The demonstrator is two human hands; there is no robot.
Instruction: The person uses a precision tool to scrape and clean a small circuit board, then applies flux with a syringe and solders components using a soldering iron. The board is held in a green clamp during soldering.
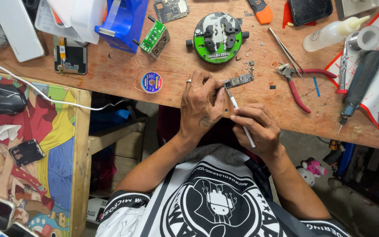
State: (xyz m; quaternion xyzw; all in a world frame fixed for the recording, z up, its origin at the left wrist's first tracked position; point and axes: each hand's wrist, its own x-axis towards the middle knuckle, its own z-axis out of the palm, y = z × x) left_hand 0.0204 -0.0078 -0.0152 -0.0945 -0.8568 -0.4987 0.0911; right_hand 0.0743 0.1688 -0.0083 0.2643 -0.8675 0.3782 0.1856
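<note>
The left hand (pixel 200 103) pinches a small circuit board (pixel 239 80) on the worktop (pixel 119 70). The right hand (pixel 256 128) grips a thin white tool (pixel 240 118). The board looks light, stiff and fragile, best held by its edges.

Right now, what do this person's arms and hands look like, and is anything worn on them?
Both forearms are bare. The left hand wears a plain silver-coloured ring on one finger and has a small dark mark, perhaps a tattoo, on its back. The right hand shows no ring, glove or watch. Short sleeves of a black-and-white printed shirt end around the upper arms.
</note>
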